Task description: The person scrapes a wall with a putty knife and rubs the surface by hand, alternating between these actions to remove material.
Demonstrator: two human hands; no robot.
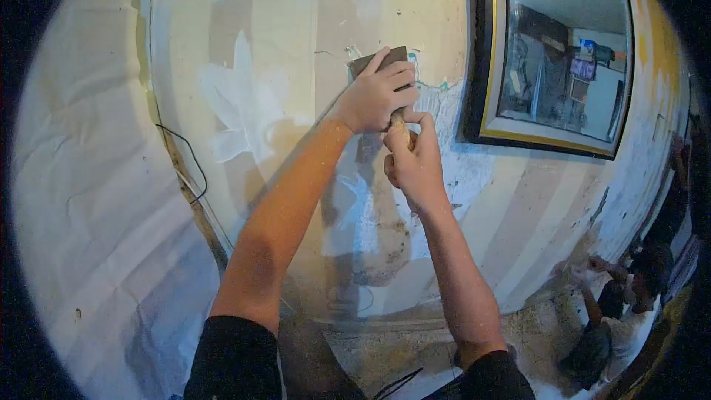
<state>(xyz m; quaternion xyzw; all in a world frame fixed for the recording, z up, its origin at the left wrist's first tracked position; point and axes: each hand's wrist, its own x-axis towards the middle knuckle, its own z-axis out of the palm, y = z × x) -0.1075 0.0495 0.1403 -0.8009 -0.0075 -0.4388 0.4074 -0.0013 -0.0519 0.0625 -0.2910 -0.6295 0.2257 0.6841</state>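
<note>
A wide scraper has its dark, flat blade [398, 53] against the wall, touching a patch of damaged surface. My left hand [376, 96] lies over the blade and the neck of the scraper, fingers pressing on it and partly curled around. Just below, my right hand [418, 163] is wrapped around the scraper's worn, light-brown handle [402, 130]. Both arms reach up, with the handle pointing down toward me. Most of the scraper is hidden by my hands.
A striped wall [296, 30] carries white filler patches [244, 104] and peeling areas. A framed mirror [563, 59] hangs close on the right. At left are a pale covering sheet [81, 141] and a black cable [194, 163]. Another person [622, 318] crouches at lower right.
</note>
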